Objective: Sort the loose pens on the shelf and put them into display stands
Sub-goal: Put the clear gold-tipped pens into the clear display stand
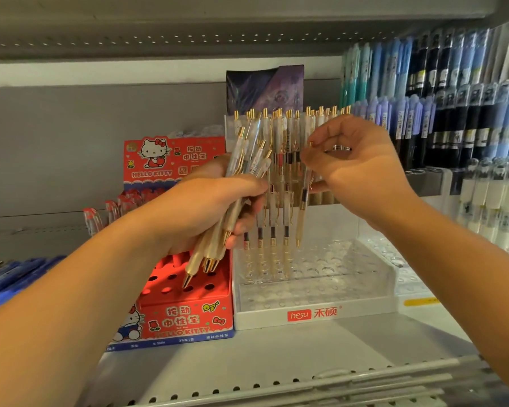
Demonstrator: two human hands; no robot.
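Left hand (206,210) gripped a bundle of cream pens (209,254), tips down. Right hand (359,174) pinched a single pen (301,218) upright over the clear stand (315,296), thumb and forefinger I think.

Shelf (276,345): pale grey metal board, smooth, running left to right at the bottom.
Front rail (276,387): lighter grey edge of the shelf, pierced by a row of dark round holes.
Back panel (71,142): plain grey wall behind, a horizontal seam low at left.
White strip (100,73): bright band along the panel's top.
Upper shelf (188,30): grey underside overhead, lines of small holes.
Light: even, with soft shadow on the board's front left.
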